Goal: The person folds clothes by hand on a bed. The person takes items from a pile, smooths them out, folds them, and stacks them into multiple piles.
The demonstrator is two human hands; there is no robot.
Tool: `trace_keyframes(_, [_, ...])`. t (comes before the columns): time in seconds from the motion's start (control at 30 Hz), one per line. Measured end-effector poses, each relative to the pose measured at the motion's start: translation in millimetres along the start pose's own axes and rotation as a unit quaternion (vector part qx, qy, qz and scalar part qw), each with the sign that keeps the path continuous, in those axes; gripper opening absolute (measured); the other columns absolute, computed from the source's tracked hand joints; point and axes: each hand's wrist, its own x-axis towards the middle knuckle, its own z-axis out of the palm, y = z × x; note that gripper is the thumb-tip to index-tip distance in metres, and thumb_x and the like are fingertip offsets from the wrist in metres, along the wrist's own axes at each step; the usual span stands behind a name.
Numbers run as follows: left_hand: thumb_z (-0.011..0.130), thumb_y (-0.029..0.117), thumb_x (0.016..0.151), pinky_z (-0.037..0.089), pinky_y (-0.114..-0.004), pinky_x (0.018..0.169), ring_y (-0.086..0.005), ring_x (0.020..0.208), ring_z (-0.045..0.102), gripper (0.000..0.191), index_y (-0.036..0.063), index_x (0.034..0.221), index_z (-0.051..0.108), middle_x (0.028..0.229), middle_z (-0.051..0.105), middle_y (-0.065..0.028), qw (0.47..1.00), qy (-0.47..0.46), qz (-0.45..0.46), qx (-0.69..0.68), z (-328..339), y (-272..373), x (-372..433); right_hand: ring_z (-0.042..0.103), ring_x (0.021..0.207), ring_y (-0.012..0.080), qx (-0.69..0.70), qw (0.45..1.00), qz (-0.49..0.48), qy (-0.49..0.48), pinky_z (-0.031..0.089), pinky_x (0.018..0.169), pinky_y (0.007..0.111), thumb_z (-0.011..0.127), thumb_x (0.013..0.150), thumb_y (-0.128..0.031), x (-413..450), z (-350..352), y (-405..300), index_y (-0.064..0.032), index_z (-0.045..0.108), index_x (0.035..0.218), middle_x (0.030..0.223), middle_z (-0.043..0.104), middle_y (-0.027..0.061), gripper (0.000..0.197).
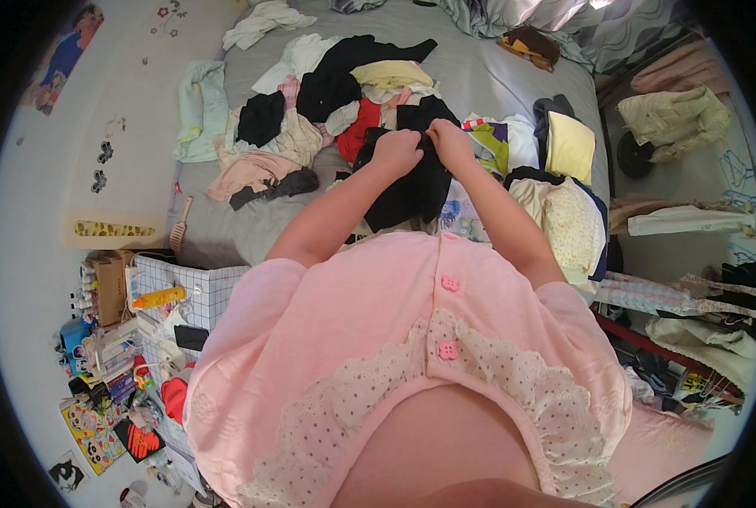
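Note:
Both my hands are closed on a black garment [410, 187] that hangs in front of me above the bed. My left hand [398, 152] grips its upper edge, and my right hand [449, 143] pinches the same edge a short way to the right. The garment's lower part falls towards my body; its exact kind cannot be made out. Just behind it lie a red garment [360, 130] and another black cloth [425, 113]. A green and purple garment [492, 149] lies close to my right wrist.
Loose clothes, including a black top [333, 82], spread over the grey bed sheet [473, 70]. Folded pieces, such as a yellow cloth [570, 147] and a floral garment [568, 219], lie at right. A hairbrush [180, 225] rests near a grid-patterned table [216, 289]. Clothes hang on a rack [689, 222].

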Motion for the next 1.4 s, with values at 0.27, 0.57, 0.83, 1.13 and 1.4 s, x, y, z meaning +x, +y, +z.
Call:
trace_keyframes(0.27, [0.057, 0.024, 0.068, 0.043, -0.041, 0.061, -0.0315, 0.072, 0.054, 0.022, 0.0039, 0.074, 0.052, 0.073, 0.055, -0.0136, 1.0, -0.008, 0.017, 0.012, -3.3, -0.9, 5.0, 0.052, 0.072, 0.0313, 0.049, 0.999, 0.005, -0.002, 0.042, 0.061, 0.038, 0.055, 0.074, -0.015, 2.7, 0.3, 8.7, -0.0042, 0.052, 0.074, 0.075, 0.053, 0.0127, 0.011])
trace_keyframes(0.57, [0.048, 0.008, 0.071, 0.038, -0.031, 0.085, -0.0273, 0.102, 0.048, 0.032, 0.0, 0.102, 0.048, 0.117, 0.045, -0.0157, 0.931, -0.055, -0.058, -0.356, -18.1, -56.6, 34.9, 0.052, 0.077, 0.0291, 0.176, 0.976, -0.127, -0.025, 0.042, 0.067, 0.031, 0.052, 0.075, -0.004, -7.4, -19.4, -19.6, -0.001, 0.05, 0.081, 0.08, 0.051, 0.0127, 0.007])
trace_keyframes(0.83, [0.054, 0.022, 0.075, 0.024, -0.028, 0.095, -0.018, 0.118, 0.028, 0.054, 0.0059, 0.123, 0.036, 0.131, 0.026, -0.0079, 0.829, -0.159, -0.078, -0.531, -27.3, -51.2, 24.9, 0.052, 0.078, 0.0282, 0.219, 0.954, -0.18, -0.101, 0.042, 0.07, 0.03, 0.052, 0.075, -0.002, -13.0, -34.8, -38.4, 0.001, 0.049, 0.081, 0.083, 0.051, 0.0118, 0.007])
trace_keyframes(1.13, [0.057, 0.025, 0.077, 0.037, -0.025, 0.078, -0.0124, 0.09, 0.047, 0.035, 0.0062, 0.105, 0.048, 0.1, 0.05, -0.0032, 0.772, -0.203, -0.143, -0.584, -18.6, -76.0, 20.2, 0.052, 0.079, 0.0284, 0.218, 0.957, -0.172, -0.087, 0.042, 0.07, 0.03, 0.051, 0.075, -0.003, -16.0, -36.2, -31.7, 0.0005, 0.049, 0.081, 0.082, 0.051, 0.0116, 0.007])
trace_keyframes(1.4, [0.063, 0.029, 0.066, 0.042, -0.029, 0.065, -0.0186, 0.071, 0.055, 0.032, 0.0029, 0.084, 0.057, 0.077, 0.058, -0.0075, 0.88, -0.139, -0.256, -0.376, -26.1, -73.3, 37.7, 0.052, 0.076, 0.0295, 0.107, 0.97, -0.192, -0.1, 0.043, 0.065, 0.034, 0.052, 0.075, -0.008, -14.3, -40.9, -24.8, -0.0023, 0.049, 0.079, 0.079, 0.051, 0.011, 0.007])
